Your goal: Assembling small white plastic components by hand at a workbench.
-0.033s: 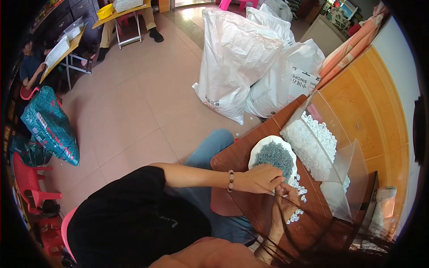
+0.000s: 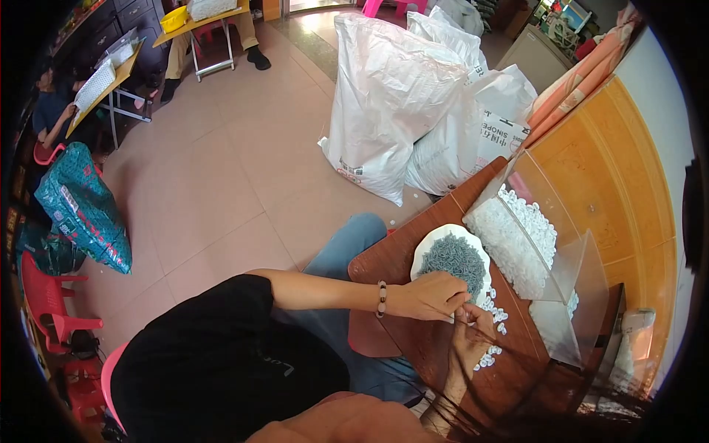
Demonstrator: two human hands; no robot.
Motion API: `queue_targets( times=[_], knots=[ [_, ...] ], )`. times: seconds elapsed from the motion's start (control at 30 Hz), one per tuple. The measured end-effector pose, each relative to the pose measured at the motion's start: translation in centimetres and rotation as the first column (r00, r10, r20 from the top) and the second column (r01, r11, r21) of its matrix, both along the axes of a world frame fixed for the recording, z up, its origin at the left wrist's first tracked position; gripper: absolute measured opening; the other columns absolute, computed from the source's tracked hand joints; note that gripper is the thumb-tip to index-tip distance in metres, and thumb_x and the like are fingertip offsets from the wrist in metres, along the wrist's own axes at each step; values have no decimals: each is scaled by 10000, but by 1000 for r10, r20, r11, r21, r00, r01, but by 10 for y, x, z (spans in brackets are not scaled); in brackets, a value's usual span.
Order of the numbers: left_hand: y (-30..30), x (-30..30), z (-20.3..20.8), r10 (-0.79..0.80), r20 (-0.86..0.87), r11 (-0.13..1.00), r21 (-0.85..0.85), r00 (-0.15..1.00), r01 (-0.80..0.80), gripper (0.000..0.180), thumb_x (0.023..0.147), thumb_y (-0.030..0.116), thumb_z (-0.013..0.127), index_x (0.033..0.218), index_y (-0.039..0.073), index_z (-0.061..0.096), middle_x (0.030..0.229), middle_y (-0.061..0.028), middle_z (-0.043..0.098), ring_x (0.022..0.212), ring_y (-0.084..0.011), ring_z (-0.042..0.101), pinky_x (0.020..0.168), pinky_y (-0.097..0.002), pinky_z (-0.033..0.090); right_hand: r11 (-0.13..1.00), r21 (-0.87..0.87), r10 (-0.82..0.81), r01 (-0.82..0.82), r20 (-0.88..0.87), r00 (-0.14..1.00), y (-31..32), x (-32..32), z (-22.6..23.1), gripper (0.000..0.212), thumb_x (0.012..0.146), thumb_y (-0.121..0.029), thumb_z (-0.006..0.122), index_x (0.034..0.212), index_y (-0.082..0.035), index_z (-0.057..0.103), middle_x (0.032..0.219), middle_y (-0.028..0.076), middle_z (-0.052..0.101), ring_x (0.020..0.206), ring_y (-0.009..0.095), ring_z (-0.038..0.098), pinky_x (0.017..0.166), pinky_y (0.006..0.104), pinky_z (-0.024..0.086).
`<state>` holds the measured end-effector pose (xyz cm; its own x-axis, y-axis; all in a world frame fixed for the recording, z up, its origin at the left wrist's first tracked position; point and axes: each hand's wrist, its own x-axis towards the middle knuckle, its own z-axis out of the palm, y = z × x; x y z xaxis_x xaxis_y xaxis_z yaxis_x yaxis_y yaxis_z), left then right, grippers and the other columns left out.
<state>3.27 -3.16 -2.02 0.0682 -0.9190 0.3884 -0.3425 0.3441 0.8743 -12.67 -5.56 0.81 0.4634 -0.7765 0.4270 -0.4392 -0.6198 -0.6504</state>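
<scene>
My left hand (image 2: 434, 295), with a beaded bracelet at the wrist, reaches across the near rim of a white scalloped plate (image 2: 419, 258). A heap of small grey-blue screw-like pieces (image 2: 452, 258) fills the plate. Against its fingertips, my right hand (image 2: 474, 334) is closed in a pinch. Both hands meet just over the plate's near right side; whatever they hold between the fingers is too small and covered to make out. Small white plastic pieces (image 2: 489, 357) lie loose on the brown table (image 2: 391, 255) beside my right hand. Strands of hair cross in front of it.
A clear bin (image 2: 565, 273) of white pieces stands along the table's right side. Large white sacks (image 2: 391, 96) sit beyond the table. A teal bag (image 2: 85, 207) and red chair (image 2: 55, 310) are at left. Other people sit at folding tables (image 2: 111, 85) farther off.
My right hand's fingers have shifted very slightly against my left fingertips. Otherwise everything looks the same.
</scene>
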Motion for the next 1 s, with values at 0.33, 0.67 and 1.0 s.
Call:
queue_targets(
  times=[0.33,0.67,1.0],
  knots=[
    [2,-2,2,-55,-54,998,26,997,56,315,902,192,554,669,-18,522,634,-211,561,605,-417,544,560,-475,402,999,32,29,-30,19,999,-2,-7,-1,56,808,-5,690,830,4,640,748,77,608,684,197,502,651,311,407],
    [6,1,-6,-212,-455,955,92,865,283,312,910,220,615,729,-34,624,625,-86,639,548,-119,577,504,-293,440,1000,-1,8,-8,41,999,3,-6,3,43,821,6,671,831,10,630,740,71,600,694,195,485,656,309,393],
    [12,5,-6,-165,-633,887,240,756,395,270,883,233,658,777,-13,680,664,-49,659,572,-71,562,503,-230,438,997,-72,34,-34,-2,999,5,-7,-1,77,793,19,685,831,-11,625,725,73,589,685,207,490,655,320,389]
  ],
)
